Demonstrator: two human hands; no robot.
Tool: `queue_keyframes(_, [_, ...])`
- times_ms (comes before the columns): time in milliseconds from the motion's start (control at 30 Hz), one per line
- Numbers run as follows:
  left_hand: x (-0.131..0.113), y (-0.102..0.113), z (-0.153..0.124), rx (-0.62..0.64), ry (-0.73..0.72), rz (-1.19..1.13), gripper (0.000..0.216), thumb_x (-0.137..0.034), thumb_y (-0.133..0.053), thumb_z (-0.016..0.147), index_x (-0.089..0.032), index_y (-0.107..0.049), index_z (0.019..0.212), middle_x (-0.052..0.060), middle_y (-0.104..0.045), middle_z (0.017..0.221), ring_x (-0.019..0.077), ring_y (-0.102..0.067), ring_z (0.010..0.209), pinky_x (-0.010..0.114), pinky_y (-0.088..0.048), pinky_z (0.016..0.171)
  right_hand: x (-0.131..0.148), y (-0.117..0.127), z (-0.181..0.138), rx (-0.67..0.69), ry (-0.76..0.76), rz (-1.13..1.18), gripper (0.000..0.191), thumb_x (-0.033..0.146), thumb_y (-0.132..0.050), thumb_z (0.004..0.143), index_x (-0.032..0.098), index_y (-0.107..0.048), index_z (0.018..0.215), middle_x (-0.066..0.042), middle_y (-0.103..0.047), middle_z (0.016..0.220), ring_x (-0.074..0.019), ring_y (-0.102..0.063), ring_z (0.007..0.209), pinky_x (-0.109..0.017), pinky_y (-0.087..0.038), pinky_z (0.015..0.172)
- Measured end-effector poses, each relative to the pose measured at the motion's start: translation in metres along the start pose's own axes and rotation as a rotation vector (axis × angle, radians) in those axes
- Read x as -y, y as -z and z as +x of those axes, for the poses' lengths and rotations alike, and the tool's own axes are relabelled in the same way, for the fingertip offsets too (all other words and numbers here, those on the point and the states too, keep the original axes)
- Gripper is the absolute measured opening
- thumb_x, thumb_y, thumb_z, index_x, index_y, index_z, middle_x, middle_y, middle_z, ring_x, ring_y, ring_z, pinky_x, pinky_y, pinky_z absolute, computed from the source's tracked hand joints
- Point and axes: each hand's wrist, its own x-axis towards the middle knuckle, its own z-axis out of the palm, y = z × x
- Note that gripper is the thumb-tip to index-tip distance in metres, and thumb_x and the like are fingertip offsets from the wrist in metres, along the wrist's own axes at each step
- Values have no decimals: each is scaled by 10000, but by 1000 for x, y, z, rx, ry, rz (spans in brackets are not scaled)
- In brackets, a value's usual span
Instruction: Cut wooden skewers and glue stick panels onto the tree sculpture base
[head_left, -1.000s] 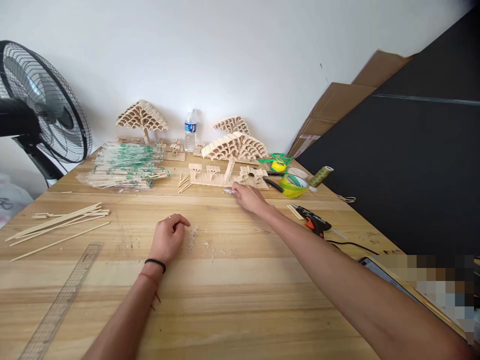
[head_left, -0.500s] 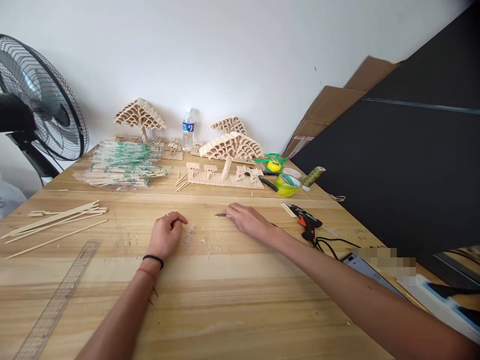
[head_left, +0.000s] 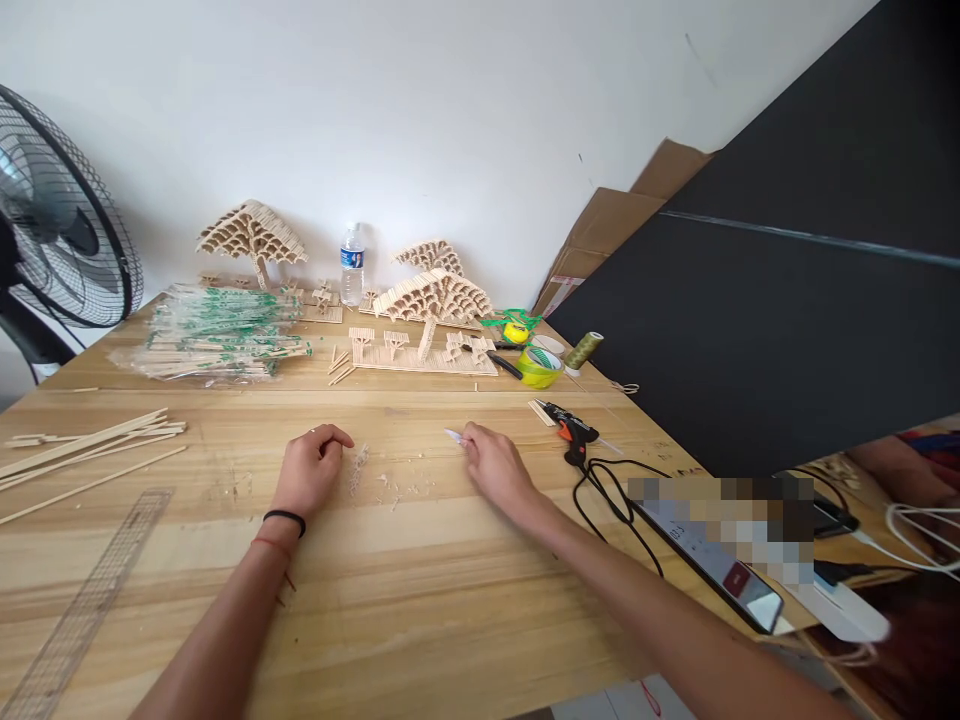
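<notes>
My left hand (head_left: 307,468) rests on the wooden table with its fingers loosely curled; nothing shows in it. Just right of its fingertips lies a small pile of pale shavings (head_left: 360,468), with more crumbs scattered beyond. My right hand (head_left: 496,465) is closed on a small knife, and only its thin blade (head_left: 454,437) sticks out, pointing left. The knife's handle is hidden in my fingers. To the right of that hand lies a black and orange glue gun (head_left: 571,432) with a short stick piece (head_left: 541,413) beside its tip.
Wooden stick models (head_left: 431,310) stand at the back beside a water bottle (head_left: 352,262). Bagged sticks (head_left: 217,335), loose sticks (head_left: 97,442) and a clear ruler (head_left: 97,605) are on the left. Yellow tape (head_left: 541,368), thread (head_left: 583,353) and a phone (head_left: 712,560) are on the right.
The view has swung right, so the table's things sit further left. My right hand has drawn slightly away from my left, and the blade now catches the light. My left hand stays by the shavings.
</notes>
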Motion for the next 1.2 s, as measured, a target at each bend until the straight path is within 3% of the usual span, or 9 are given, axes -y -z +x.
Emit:
queue_keyframes(133, [1,0,-1,0,1,11,301,-301,-435,726,-220,-725,734,-16,-563,531,178,-487,517,300,-375,570,53,-15,-25,48,14,-7,277,-26,-506,814,216,-618,886,-32,-704,842,-176,-599,722,-253,-360,656])
queue_keyframes(200, [1,0,-1,2,-3,15,303,-302,-434,727,-220,-726,734,-16,-556,525,180,-490,520,299,-375,572,66,-15,-26,70,25,-3,284,-30,-527,815,220,-630,904,-21,-720,864,-169,-624,745,-241,-376,667])
queue_keyframes(300, [1,0,-1,0,-3,8,302,-303,-435,727,-216,-724,733,-8,-584,547,181,-497,532,296,-380,573,51,-2,-10,51,-38,-22,268,-26,-514,845,190,-631,953,-55,-735,913,-175,-640,759,-245,-388,674])
queue_keyframes(400, [1,0,0,5,-8,2,300,-299,-436,729,-215,-724,733,-4,-605,566,181,-508,541,294,-381,570,8,17,18,0,-160,-67,214,10,-471,903,146,-630,950,-107,-727,851,-203,-633,730,-267,-367,645])
queue_keyframes(500, [0,-1,0,3,-13,4,298,-289,-435,732,-218,-723,731,-10,-590,544,178,-506,529,291,-373,562,-27,25,35,-10,-216,-95,179,33,-506,887,155,-632,855,-87,-694,737,-203,-597,670,-272,-329,615])
queue_keyframes(567, [0,0,0,-2,-20,4,292,-282,-435,734,-219,-721,726,-12,-587,541,177,-506,527,290,-372,560,-34,21,35,-10,-206,-91,175,52,-517,883,171,-629,820,-59,-669,688,-196,-571,638,-270,-317,608])
queue_keyframes(733, [-2,1,-1,-2,-35,20,291,-275,-434,737,-216,-719,722,-7,-584,542,179,-506,524,292,-370,558,-21,6,23,-20,-118,-38,178,77,-521,869,202,-613,781,-30,-637,654,-184,-533,604,-271,-297,606])
queue_keyframes(967, [-5,1,0,14,-6,35,300,-295,-440,736,-212,-728,737,-6,-577,531,179,-495,515,293,-381,561,-17,14,14,-39,-71,75,211,74,-514,849,219,-553,700,-11,-588,591,-176,-502,549,-269,-282,577])
queue_keyframes(1200, [-4,1,0,17,4,35,322,-304,-428,735,-204,-734,756,18,-647,608,199,-566,590,308,-410,608,41,-2,-25,23,63,233,200,100,-521,889,216,-579,737,17,-625,607,-139,-530,525,-225,-340,564])
